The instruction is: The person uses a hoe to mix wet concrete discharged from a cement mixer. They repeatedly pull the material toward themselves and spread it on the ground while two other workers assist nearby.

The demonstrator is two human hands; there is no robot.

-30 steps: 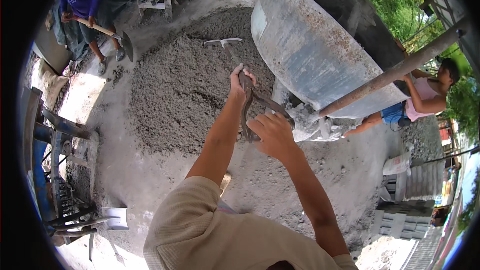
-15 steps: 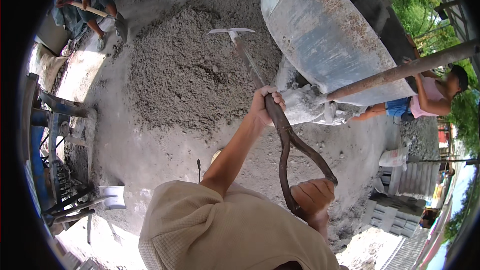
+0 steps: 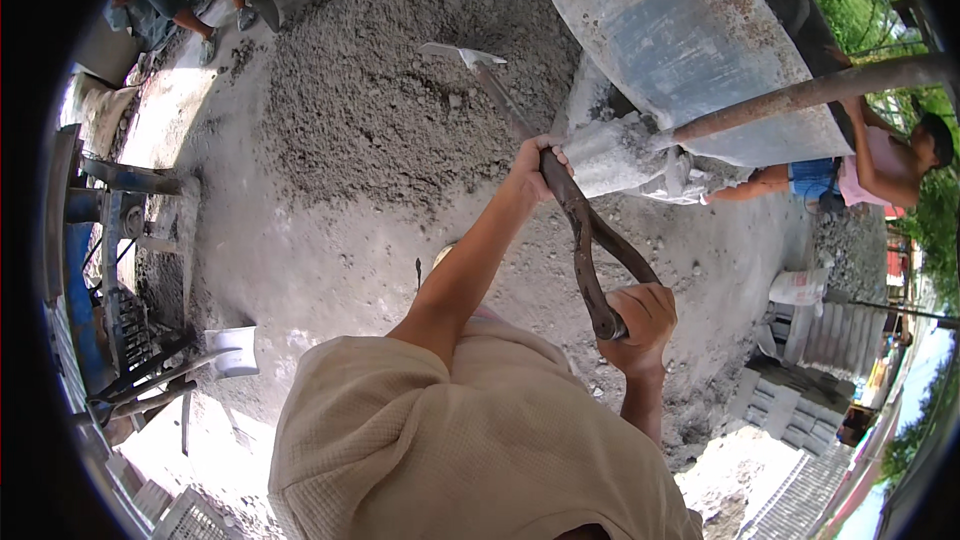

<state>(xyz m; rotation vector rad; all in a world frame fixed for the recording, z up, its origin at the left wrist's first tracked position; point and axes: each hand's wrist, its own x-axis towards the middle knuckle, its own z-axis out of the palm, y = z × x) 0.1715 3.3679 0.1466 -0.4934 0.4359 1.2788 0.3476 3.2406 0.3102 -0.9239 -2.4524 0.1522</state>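
Note:
My left hand (image 3: pixel 537 168) is closed around the shaft of a shovel (image 3: pixel 580 215), whose dark wooden handle forks toward the near end. My right hand (image 3: pixel 640 325) grips the crosspiece of that fork, close in front of my body. At the far end, the metal blade (image 3: pixel 468 54) shows almost edge-on over a broad heap of grey, gravelly material (image 3: pixel 370 100). Whether the blade touches the heap, I cannot tell. Just right of the shaft stands a tilted, rust-spotted metal tray (image 3: pixel 690 35), apparently a wheelbarrow's, with a long pipe (image 3: pixel 810 95) beside it.
A co-worker in a pink top (image 3: pixel 880 175) reaches toward the tray at right. Another person at upper left holds a shovel (image 3: pixel 262 2). Blue machinery (image 3: pixel 85 260) lines the left side, with another shovel's blade (image 3: pixel 232 350) near it. Stacked blocks (image 3: pixel 790 410) and a white sack (image 3: pixel 798 287) lie at right.
Both my hands and the shovel handle have shifted away from my body, and the blade has tilted. The person at upper left has moved their shovel slightly. The whole view has shifted a little.

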